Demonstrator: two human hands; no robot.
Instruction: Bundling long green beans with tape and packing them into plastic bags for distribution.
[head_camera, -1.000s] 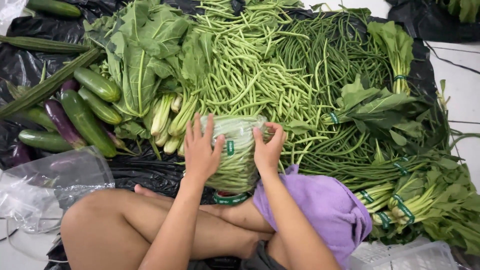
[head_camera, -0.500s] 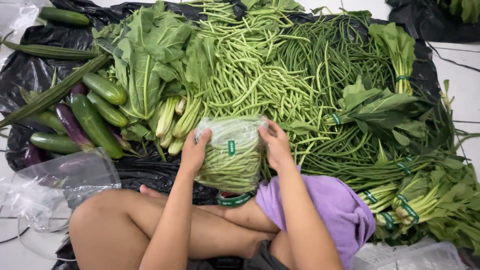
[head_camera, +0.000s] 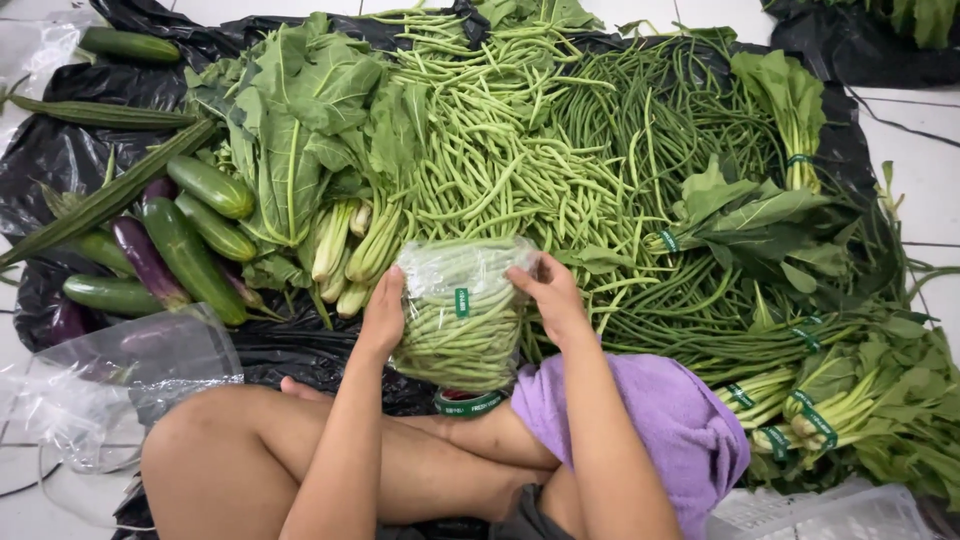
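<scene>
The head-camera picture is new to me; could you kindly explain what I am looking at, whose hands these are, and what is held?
There is no machine: one camera sits on a person's head and looks down, so you see their own arms and crossed bare legs. The left hand and right hand grip the two sides of a clear plastic bag of green beans, sealed with a small green tape strip. A black plastic sheet on the tiled floor carries heaped loose green beans, darker long beans, cucumbers, purple eggplants and banded leafy bunches. A roll of green tape lies by the knee, beside a purple cloth.
</scene>
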